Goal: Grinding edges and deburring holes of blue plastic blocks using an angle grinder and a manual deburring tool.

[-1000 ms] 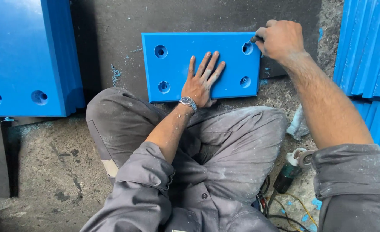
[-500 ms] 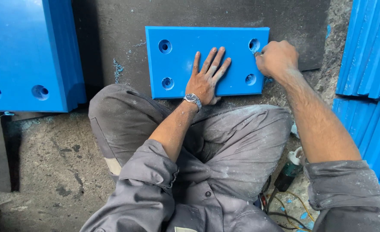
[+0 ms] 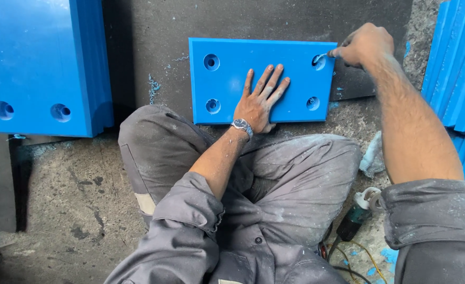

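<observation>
A flat blue plastic plate (image 3: 227,79) with a round hole near each corner lies on a dark mat in front of my crossed legs. My left hand (image 3: 259,100), wearing a wristwatch, presses flat on the plate with fingers spread. My right hand (image 3: 363,46) is closed around a small metal scraping tool (image 3: 323,56). The tool's tip sits at the rim of the plate's top right hole (image 3: 318,62).
A stack of thick blue plates (image 3: 43,68) stands at the left, more blue plates (image 3: 456,68) lean at the right. A power tool with cable (image 3: 354,218) and a white rag (image 3: 372,155) lie by my right knee. Blue shavings dot the concrete floor.
My right hand with the tool has stayed at the plate's top right hole, shifting slightly around its rim. My left hand stays pressed on the plate.
</observation>
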